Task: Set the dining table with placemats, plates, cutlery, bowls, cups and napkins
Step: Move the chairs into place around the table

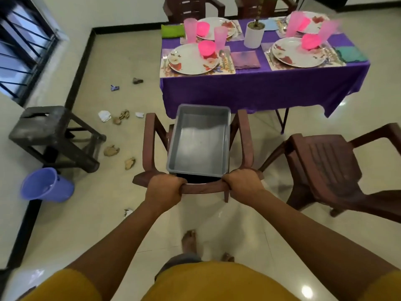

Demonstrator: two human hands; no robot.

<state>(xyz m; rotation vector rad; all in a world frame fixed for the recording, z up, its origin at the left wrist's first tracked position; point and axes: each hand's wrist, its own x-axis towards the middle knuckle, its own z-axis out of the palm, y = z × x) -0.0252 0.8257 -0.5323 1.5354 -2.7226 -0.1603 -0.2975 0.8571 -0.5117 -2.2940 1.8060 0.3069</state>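
My left hand (163, 191) and my right hand (243, 183) both grip the top of the backrest of a brown plastic chair (204, 189). A grey plastic tub (198, 142) with nothing in it sits on the chair's seat. Beyond it stands the table under a purple cloth (260, 88). It holds several place settings: floral plates (193, 59), pink bowls (207, 47), pink cups (220, 36), placemats (230, 70), cutlery (222, 57) and folded napkins (245, 59). A white plant pot (253, 34) stands at the table's middle.
A second brown chair (338, 170) stands to the right. A dark stool (50, 131) and a tipped purple bucket (46, 185) are at the left wall. Scraps of litter (111, 149) lie across the tiled floor. Two more chairs stand behind the table.
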